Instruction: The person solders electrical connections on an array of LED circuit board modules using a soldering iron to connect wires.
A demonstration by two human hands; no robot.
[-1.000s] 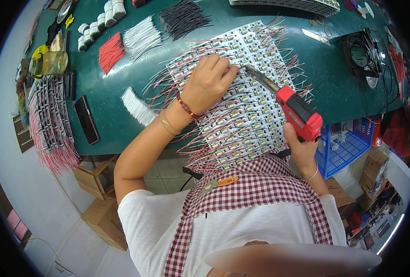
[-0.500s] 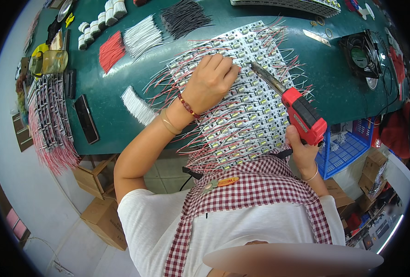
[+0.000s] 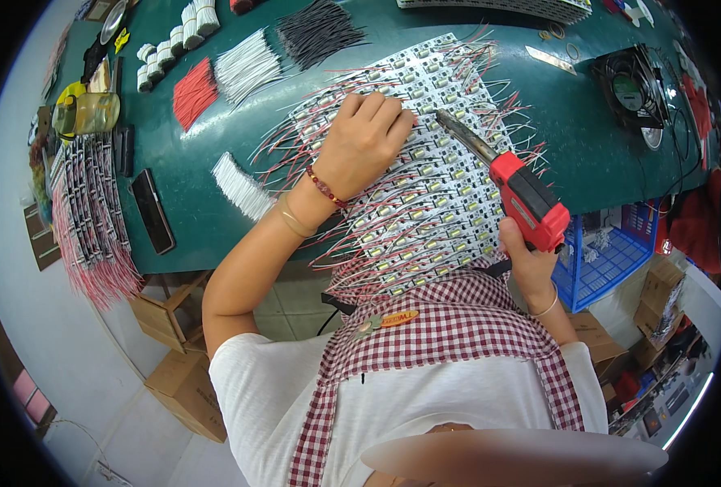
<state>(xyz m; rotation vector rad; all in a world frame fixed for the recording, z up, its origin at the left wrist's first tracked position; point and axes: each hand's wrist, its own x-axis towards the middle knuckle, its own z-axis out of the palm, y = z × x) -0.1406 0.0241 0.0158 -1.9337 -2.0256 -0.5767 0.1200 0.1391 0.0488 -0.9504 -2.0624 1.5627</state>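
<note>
Two hands are over the board sheet (image 3: pixel 475 203): the left hand's (image 3: pixel 367 140) fingers are curled nearly closed above its upper middle, and whether they pinch a wire is hidden; the right hand's (image 3: pixel 531 261) are wrapped round the grip of a red soldering gun (image 3: pixel 529 201), its tip near the left fingers. The gun looks rigid and fairly light, best held by its plastic grip, clear of the probably hot metal nozzle. Lying on the tabletop (image 3: pixel 571 154), the sheet seems thin and stiff, safest taken by bare edges, since the fine wires (image 3: pixel 277 150) fringing both sides could snag. Farther out lie red (image 3: pixel 194 93), white (image 3: pixel 248 66) and black wire bundles (image 3: pixel 320 34); a fan (image 3: pixel 630 89) stands rightward, out of the way.
</note>
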